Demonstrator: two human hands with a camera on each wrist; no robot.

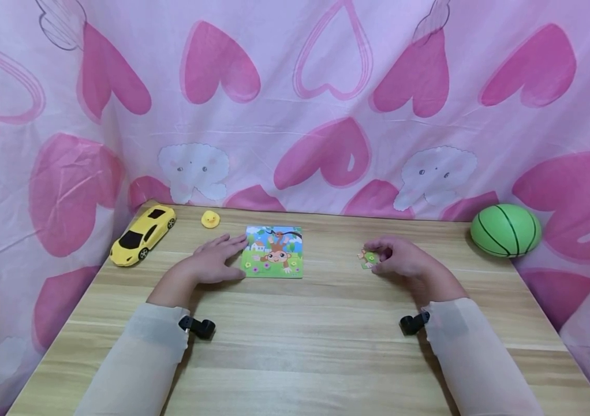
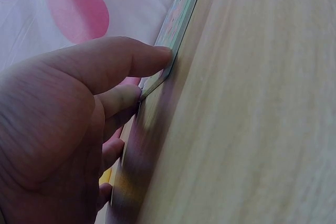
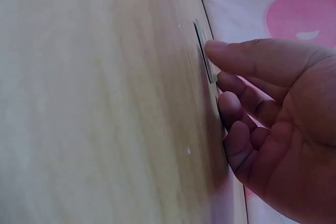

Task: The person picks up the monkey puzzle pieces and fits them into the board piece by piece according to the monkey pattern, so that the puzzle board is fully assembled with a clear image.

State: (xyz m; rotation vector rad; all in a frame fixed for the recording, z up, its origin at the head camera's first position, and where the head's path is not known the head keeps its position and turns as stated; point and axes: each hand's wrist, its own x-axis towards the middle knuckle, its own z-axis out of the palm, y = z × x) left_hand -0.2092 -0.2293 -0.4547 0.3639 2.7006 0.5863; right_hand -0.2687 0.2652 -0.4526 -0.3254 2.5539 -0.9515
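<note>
A flat square puzzle board (image 1: pixel 273 266) with a cartoon monkey hanging from a branch lies on the wooden table. My left hand (image 1: pixel 215 261) rests at its left side, fingers spread and fairly straight. The thumb and a finger of that hand touch the board's near-left corner in the left wrist view. To the right of the board, my right hand (image 1: pixel 401 257) pinches a small puzzle piece (image 1: pixel 368 259) with green and a flower on it. Seen from the right wrist, the thin piece (image 3: pixel 201 43) is low over or on the tabletop; the thumb presses its near edge.
A yellow toy car (image 1: pixel 144 236) stands at the table's left edge, with a small yellow rubber duck (image 1: pixel 210 219) beside it. At the right edge sits a green ball (image 1: pixel 505 230) with black lines. A pink heart-print curtain (image 1: pixel 321 115) hangs behind the table (image 1: pixel 295 352).
</note>
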